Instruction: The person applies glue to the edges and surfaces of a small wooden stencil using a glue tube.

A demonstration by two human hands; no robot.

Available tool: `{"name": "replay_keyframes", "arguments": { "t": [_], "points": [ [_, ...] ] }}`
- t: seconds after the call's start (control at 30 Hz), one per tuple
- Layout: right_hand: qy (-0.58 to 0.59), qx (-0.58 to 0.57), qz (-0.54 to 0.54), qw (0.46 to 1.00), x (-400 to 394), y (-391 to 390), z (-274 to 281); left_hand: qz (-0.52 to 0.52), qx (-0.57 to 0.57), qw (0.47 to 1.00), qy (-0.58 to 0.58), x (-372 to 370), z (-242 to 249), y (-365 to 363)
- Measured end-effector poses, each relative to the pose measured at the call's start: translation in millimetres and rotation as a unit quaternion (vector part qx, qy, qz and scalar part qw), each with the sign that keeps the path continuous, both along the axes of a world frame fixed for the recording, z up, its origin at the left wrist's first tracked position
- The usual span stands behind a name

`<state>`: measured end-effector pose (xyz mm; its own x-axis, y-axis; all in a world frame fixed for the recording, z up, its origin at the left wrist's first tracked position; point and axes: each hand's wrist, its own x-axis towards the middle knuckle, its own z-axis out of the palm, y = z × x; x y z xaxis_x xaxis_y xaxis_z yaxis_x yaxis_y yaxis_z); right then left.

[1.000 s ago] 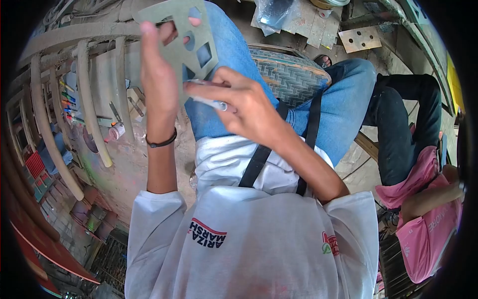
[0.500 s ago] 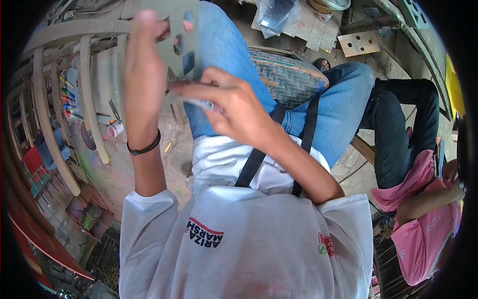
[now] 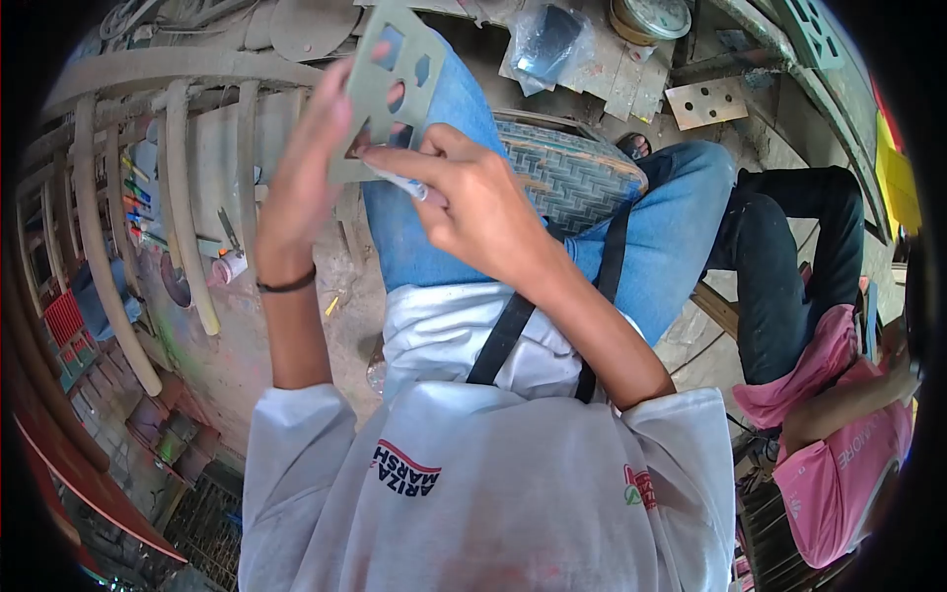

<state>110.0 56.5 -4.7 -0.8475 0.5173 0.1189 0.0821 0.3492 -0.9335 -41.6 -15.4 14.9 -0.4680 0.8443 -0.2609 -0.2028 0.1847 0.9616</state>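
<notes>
My left hand [image 3: 308, 163], smeared by motion, grips a flat grey-green board [image 3: 426, 47] along its left side. The board is tilted and has several shaped cutouts, and fingers show through some of them. My right hand [image 3: 483, 192] pinches a folded piece of sandpaper [image 3: 400, 183], pale with faint print on it. Its pointing finger reaches the lower cutouts of the board. The board is held over my left thigh in blue jeans [image 3: 404, 232].
Wooden slatted frames [image 3: 94, 227] stand on the left. A woven panel [image 3: 582, 178] lies beyond my lap. At the top are a plastic-wrapped item [image 3: 552, 44], a lidded tub [image 3: 651, 18] and a board with round holes [image 3: 707, 103]. A person in pink [image 3: 848, 444] sits to the right.
The board has shifted right and turned, so its cutout face shows more. My left hand has moved with it; my right hand stays close to the lower cutouts with the sandpaper.
</notes>
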Motion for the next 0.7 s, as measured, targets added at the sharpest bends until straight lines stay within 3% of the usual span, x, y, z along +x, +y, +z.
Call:
{"name": "replay_keyframes", "arguments": {
  "t": [0.03,0.07,0.13,0.17,0.23,0.27,0.47,0.53,0.7],
  "points": [
    [-0.001,0.000,-0.001,1.000,1.6,2.5,0.1,-0.039,0.086,0.995,0.016,8.2,-10.5,-12.1],
    [-0.001,-0.013,0.003,1.000,3.1,6.5,0.2,-0.042,0.086,0.995,0.014,15.9,-18.6,-21.2],
    [-0.004,-0.024,0.007,1.000,5.7,13.4,-2.9,-0.068,0.101,0.986,0.118,30.2,-30.4,-30.2],
    [0.010,-0.039,0.005,0.999,5.5,15.6,-5.8,-0.065,0.101,0.986,0.117,32.2,-36.6,-30.8],
    [0.026,-0.053,0.011,0.998,4.0,15.7,-6.6,-0.013,0.021,0.960,0.280,34.8,-39.4,-27.6],
    [0.041,-0.050,0.008,0.998,2.8,16.6,-5.2,-0.009,0.022,0.959,0.281,33.9,-35.9,-27.8],
    [0.094,-0.027,-0.008,0.995,-1.5,12.9,34.2,-0.007,-0.049,0.905,0.422,20.9,56.9,-28.4],
    [0.109,-0.034,-0.002,0.993,-4.3,5.2,43.8,-0.053,-0.069,0.855,0.511,15.4,81.3,-30.9],
    [0.126,-0.009,-0.027,0.992,-15.3,-12.6,44.6,-0.057,-0.110,0.809,0.574,9.5,95.6,-31.0]
  ]
}}
